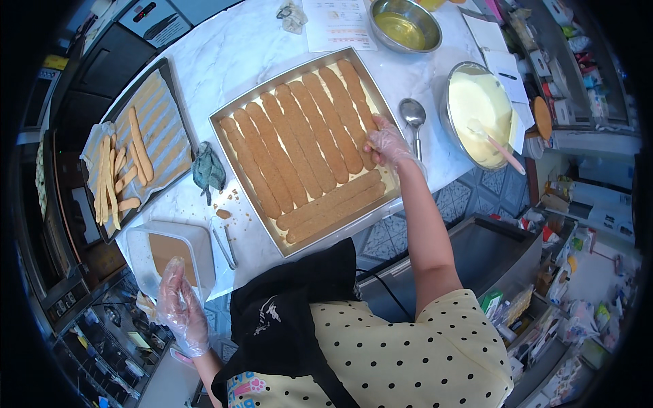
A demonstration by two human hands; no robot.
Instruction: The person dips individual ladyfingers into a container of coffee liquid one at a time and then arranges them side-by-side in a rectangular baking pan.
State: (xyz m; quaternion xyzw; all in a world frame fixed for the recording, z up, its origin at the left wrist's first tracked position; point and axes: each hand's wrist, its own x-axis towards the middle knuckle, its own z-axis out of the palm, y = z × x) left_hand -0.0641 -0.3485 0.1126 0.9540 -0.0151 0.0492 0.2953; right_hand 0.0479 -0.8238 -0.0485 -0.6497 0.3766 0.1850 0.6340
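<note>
My right hand [390, 144], in a clear plastic glove, grips the lower part of the rightmost ladyfinger strip [353, 84] in a square metal pan [240, 98]. Several long brown ladyfingers [301, 137] lie side by side in the pan over a pale cream layer. Two more strips [334, 211] run crosswise along its near side. My left hand [181, 306], also gloved, is held up at the near side of a translucent plastic tub [201, 245] of brown liquid [171, 255]. Nothing shows in that hand, and its fingers are loosely extended.
A dark baking tray [178, 109] with pale ladyfingers [107, 178] stands left. Near the pan lie a green cloth [208, 168], tongs [224, 248] and crumbs. A ladle [413, 115], a cream bowl [477, 102] with a spatula [502, 153], and a bowl of yellowish liquid [400, 30] are right.
</note>
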